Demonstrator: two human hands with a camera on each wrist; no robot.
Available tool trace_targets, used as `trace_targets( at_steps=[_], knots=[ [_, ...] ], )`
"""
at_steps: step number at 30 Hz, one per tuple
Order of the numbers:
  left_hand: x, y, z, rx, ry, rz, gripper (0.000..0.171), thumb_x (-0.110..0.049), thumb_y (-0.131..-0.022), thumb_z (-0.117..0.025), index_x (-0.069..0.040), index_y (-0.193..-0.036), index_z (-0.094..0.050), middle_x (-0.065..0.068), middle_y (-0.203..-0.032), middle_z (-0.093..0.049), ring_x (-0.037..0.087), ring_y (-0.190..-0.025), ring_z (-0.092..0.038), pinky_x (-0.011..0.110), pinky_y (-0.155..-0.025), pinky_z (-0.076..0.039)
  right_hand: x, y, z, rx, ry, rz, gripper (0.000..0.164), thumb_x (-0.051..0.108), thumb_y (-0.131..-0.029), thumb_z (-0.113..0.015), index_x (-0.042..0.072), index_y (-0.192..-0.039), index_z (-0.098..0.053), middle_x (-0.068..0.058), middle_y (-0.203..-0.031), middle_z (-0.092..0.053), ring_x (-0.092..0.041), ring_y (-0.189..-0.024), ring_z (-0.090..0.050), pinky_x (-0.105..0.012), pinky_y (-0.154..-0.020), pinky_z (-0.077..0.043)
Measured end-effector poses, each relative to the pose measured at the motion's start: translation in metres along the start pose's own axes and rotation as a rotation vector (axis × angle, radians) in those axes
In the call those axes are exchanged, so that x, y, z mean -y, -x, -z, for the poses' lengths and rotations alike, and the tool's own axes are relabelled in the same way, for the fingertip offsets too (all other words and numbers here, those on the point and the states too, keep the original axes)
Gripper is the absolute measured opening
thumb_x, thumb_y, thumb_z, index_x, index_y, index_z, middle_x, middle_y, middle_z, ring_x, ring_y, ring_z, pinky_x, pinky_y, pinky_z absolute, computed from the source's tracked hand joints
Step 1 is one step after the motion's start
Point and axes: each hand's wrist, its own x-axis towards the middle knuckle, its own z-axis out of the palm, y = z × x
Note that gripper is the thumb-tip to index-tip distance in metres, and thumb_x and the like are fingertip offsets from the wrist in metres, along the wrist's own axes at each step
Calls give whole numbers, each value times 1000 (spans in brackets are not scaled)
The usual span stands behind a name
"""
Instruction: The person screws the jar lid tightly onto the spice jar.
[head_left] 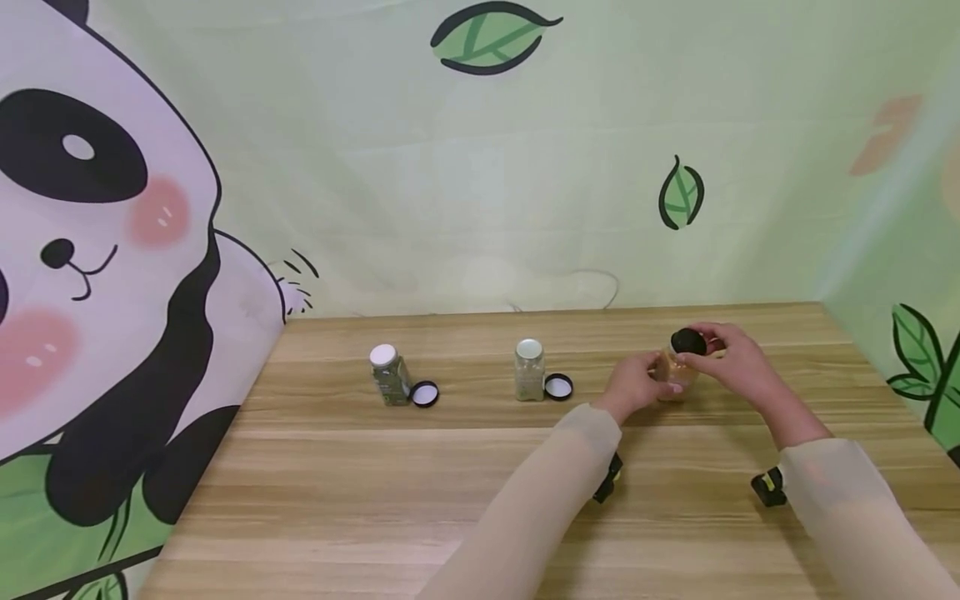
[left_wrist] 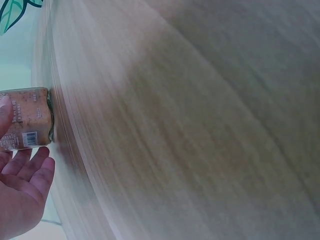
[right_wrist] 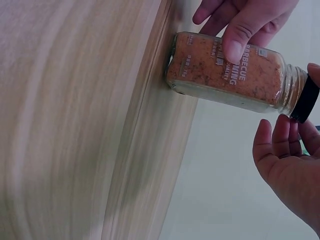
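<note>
On the right of the table stands a glass jar of orange-red barbecue seasoning (right_wrist: 225,70). My left hand (head_left: 632,387) grips the jar's body, thumb on one face and fingers on the other. With thumb and fingers, my right hand (head_left: 733,360) holds a black lid (head_left: 687,342) at the jar's mouth. Glass threads show below the lid's edge in the right wrist view. The jar's base is down at the tabletop. In the left wrist view, a barcode shows on the seasoning jar (left_wrist: 37,117), while its mouth is out of frame.
A jar with dark green contents (head_left: 391,379) stands at left, a black lid (head_left: 424,394) beside it. Mid-table is a jar with pale contents (head_left: 529,372), another black lid (head_left: 558,387) next to it. Behind the wooden table (head_left: 337,500) hangs a printed cloth (head_left: 360,167).
</note>
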Motion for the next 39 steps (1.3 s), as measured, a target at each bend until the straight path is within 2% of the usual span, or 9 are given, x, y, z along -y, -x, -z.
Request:
trace_targets(
  at_steps=[6, 19, 22, 25, 28, 32, 39],
  knots=[
    [0, 0, 0, -1, 27, 8, 64, -25, -90, -80, -12, -148, -56, 5, -142, -66, 15, -129, -65, 18, -97, -54, 1, 0, -2, 2, 7, -10, 64, 31, -99, -69, -9, -144, -48, -33, -135, -49, -42, -114, -51, -31, -81, -44],
    [0, 1, -3, 8, 35, 24, 62, -24, -90, -80, -13, -147, -57, 5, -141, -67, 15, -126, -66, 18, -90, -56, -6, 1, -7, -39, 10, 23, 55, 21, -96, -72, -12, -137, -54, -31, -121, -50, -39, -105, -52, -28, -76, -42],
    [0, 0, -3, 2, 51, 26, 63, -23, -89, -81, -12, -147, -57, 6, -139, -68, 15, -121, -69, 17, -86, -56, -6, 0, -9, -35, -1, 20, 57, 23, -97, -71, -11, -138, -53, -33, -126, -49, -42, -110, -51, -34, -81, -44],
    [1, -1, -3, 0, 62, 32, 64, -24, -89, -81, -12, -147, -56, 7, -139, -68, 15, -113, -72, 18, -81, -57, -6, -1, -10, -24, -31, 14, 58, 24, -98, -69, -11, -140, -51, -35, -135, -50, -47, -120, -51, -45, -91, -46],
    [1, -1, -2, 3, 54, 25, 64, -25, -90, -81, -12, -148, -56, 7, -140, -68, 16, -115, -71, 19, -82, -57, -6, -2, -10, -17, -47, 11, 58, 24, -99, -68, -12, -140, -50, -36, -137, -52, -49, -124, -50, -51, -95, -45],
    [0, 1, -1, 3, 34, 14, 63, -25, -89, -81, -12, -147, -57, 6, -140, -68, 15, -125, -67, 19, -89, -56, -6, -2, -10, -26, -38, 19, 57, 25, -98, -68, -12, -139, -52, -35, -132, -56, -45, -116, -53, -41, -87, -45],
    [-1, 2, 0, -3, 33, 23, 63, -24, -89, -81, -13, -146, -58, 4, -139, -69, 15, -125, -67, 18, -92, -55, -8, -1, -16, -86, -56, 23, 56, 23, -97, -70, -12, -137, -54, -33, -128, -58, -38, -110, -55, -22, -78, -42]
  ],
)
